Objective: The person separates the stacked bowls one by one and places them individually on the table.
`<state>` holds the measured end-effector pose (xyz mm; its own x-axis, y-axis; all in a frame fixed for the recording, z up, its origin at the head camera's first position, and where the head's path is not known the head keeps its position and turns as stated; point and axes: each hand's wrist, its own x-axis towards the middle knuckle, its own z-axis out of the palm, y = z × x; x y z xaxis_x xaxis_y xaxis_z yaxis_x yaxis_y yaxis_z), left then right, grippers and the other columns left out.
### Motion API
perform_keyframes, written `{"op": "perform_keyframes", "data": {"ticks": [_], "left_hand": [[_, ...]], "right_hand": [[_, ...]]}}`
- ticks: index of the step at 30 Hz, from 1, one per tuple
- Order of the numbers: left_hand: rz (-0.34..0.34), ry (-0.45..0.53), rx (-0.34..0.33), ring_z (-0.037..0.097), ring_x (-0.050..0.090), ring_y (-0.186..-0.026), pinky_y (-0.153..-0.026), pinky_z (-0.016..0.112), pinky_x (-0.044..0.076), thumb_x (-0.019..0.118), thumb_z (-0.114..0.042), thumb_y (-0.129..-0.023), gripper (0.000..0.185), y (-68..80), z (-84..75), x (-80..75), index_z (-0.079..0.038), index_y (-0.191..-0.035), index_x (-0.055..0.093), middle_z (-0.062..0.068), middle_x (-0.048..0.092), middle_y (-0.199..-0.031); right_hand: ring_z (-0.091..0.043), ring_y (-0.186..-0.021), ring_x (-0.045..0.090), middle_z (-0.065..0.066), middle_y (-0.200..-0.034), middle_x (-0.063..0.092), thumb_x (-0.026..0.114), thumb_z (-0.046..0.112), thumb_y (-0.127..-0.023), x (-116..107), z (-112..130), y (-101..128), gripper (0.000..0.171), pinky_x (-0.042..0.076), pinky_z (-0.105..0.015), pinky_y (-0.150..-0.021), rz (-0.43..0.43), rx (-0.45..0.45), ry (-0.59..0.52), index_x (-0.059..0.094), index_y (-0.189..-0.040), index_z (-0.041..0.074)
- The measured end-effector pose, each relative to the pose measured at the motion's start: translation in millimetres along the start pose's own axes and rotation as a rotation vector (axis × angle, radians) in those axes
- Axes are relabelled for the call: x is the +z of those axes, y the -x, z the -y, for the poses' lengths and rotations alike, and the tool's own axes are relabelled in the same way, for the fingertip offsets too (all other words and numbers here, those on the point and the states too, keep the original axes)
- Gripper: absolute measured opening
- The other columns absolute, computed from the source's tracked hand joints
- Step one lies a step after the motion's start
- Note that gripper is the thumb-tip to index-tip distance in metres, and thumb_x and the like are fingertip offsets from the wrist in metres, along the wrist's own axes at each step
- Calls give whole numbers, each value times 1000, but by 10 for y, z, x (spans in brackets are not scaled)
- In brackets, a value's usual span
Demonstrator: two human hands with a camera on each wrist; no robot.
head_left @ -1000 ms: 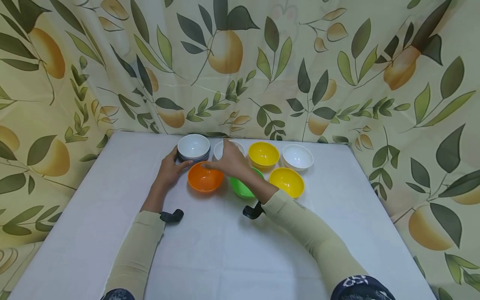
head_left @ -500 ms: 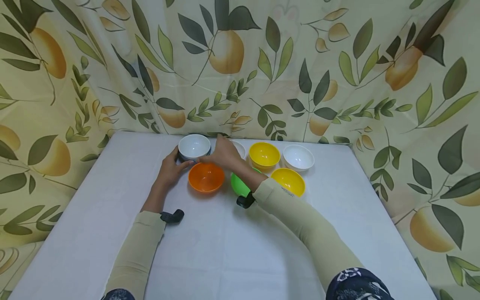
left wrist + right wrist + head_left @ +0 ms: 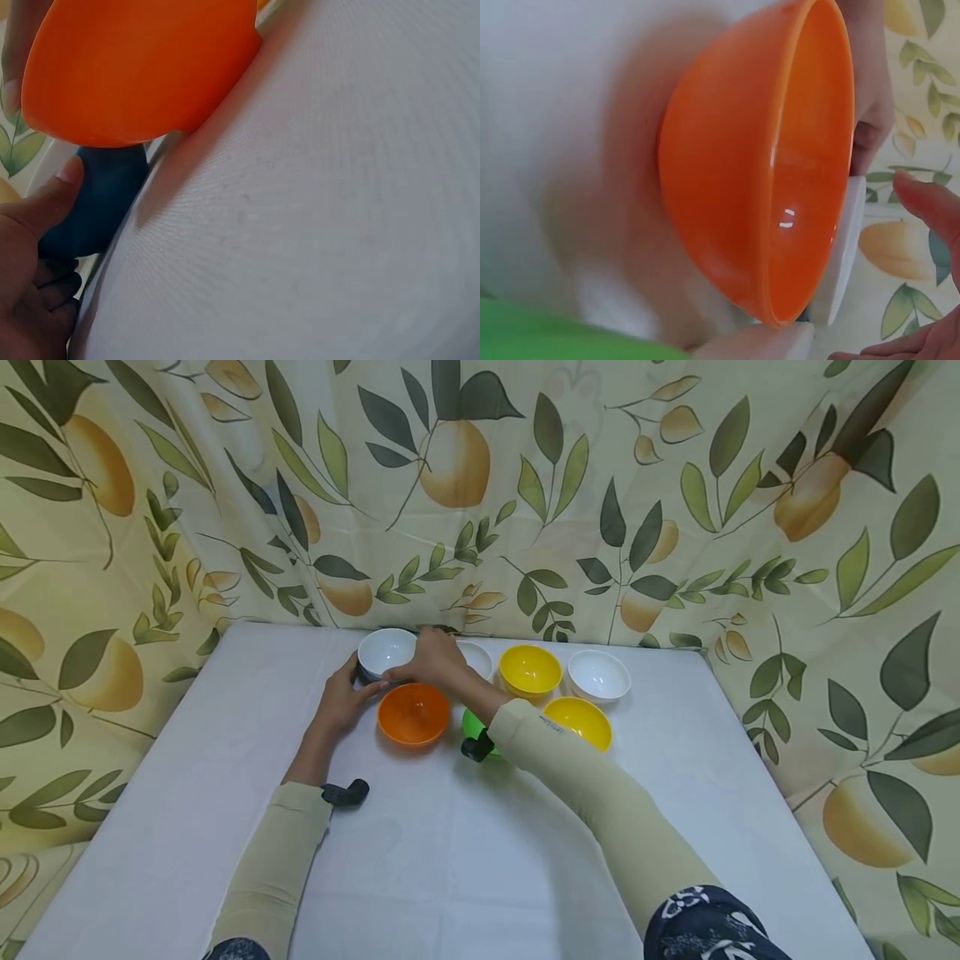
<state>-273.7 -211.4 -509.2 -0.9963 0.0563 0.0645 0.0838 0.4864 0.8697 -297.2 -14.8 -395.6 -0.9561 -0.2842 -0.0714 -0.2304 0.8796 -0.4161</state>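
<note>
Both hands are at the far-left corner of the bowl cluster: the left hand (image 3: 341,697) curls round the near side of a small stack, a white bowl (image 3: 386,650) sitting in a dark blue bowl (image 3: 105,199), with its thumb lying against the dark wall in the left wrist view, while the right hand (image 3: 433,662) reaches across from the other side and closes its fingers on the white bowl's rim, as far as the head view lets me judge. Just in front of both hands sits an orange bowl (image 3: 413,713), upright and apart from the stack. Under the right forearm a green bowl (image 3: 476,727) is mostly hidden; beyond the right hand, another white bowl (image 3: 477,658) peeks out, then a yellow bowl (image 3: 529,670) and a third white bowl (image 3: 597,675), with a second yellow bowl (image 3: 577,720) beside the right sleeve. Judging by how things lie on the tabletop (image 3: 450,860), the work looks barely begun: only one pair of bowls is nested, and six stand singly, none of them gathered. Whether the white bowl is fully seated in the dark one or slightly raised I cannot tell from here.
</note>
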Motion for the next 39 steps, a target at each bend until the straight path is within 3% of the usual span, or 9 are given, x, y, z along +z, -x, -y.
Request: {"op": "perform_keyframes", "data": {"ticks": [8,11,16,28,39], "left_hand": [[4,2,-14,34,21,-158,-128,52,18,77,-35,-98,94,4,-21,4,-10,-169,20,14,27,-171],[3,12,-4,33,22,-158,-128,51,19,77,-33,-98,92,-7,-24,5,-10,-169,22,15,28,-171],[3,20,-3,33,22,-158,-128,51,19,78,-32,-98,92,-17,-23,5,-9,-168,22,16,28,-170],[2,17,-23,33,21,-158,-129,51,17,76,-32,-99,92,4,-40,-9,-10,-169,21,15,27,-171],[-10,7,-12,33,21,-158,-128,51,18,76,-29,-99,90,15,-34,-1,-10,-169,21,15,27,-171]], "right_hand": [[-22,-88,60,-5,-98,65,92,57,-75,42,72,-110,76,52,-31,-76,34,8,-3,63,-118,2],[-22,-85,61,-4,-94,66,93,54,-75,47,88,-136,71,51,-31,-76,37,10,7,65,-114,3],[-22,-89,60,-5,-102,65,94,52,-75,57,89,-168,75,51,-32,-84,50,23,20,62,-120,2],[-23,-94,61,-7,-109,66,98,53,-69,158,43,-268,88,55,-33,-86,75,9,14,59,-128,0],[-22,-89,60,-6,-102,66,97,53,-69,204,57,-309,84,52,-28,-76,53,29,-22,62,-125,0]]}}
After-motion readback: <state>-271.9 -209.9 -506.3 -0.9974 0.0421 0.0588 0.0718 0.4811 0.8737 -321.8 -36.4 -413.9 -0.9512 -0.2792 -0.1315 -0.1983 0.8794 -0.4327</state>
